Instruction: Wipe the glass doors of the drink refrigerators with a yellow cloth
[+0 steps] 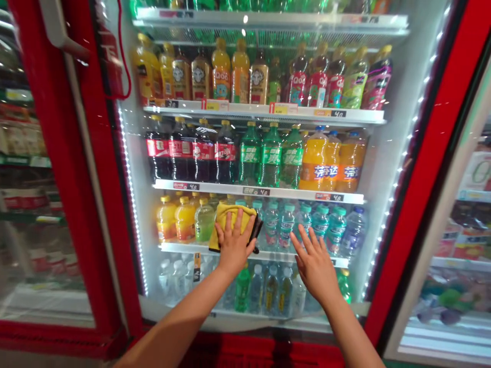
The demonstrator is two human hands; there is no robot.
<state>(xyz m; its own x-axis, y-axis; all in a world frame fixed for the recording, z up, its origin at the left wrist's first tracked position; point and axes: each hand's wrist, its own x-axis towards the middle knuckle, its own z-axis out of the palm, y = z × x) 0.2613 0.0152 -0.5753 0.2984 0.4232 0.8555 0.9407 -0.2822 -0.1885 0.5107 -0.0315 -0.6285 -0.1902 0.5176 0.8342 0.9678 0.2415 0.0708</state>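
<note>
My left hand (pixel 233 240) presses a folded yellow cleaning cloth (pixel 240 210) with a dark edge against the glass door (pixel 268 204) of a drinks fridge. Its fingers lie spread across the cloth. To the right, my right hand (pixel 315 260) holds nothing; its fingers are stretched apart with the palm toward the glass, and it seems to rest on it. Behind the glass, turquoise-capped bottles (pixel 287 225) stand between and beyond the hands. Yellow juice bottles (pixel 184 220) stand left of the cloth.
Shelves of cola bottles (pixel 180 148), green soda bottles (pixel 270 153) and orange soda bottles (pixel 316 158) fill the fridge. Its red frame (pixel 425 153) runs along the right side. A door handle (pixel 61 36) is at upper left, near a red cord (pixel 126 56). Another fridge (pixel 456 255) stands at right.
</note>
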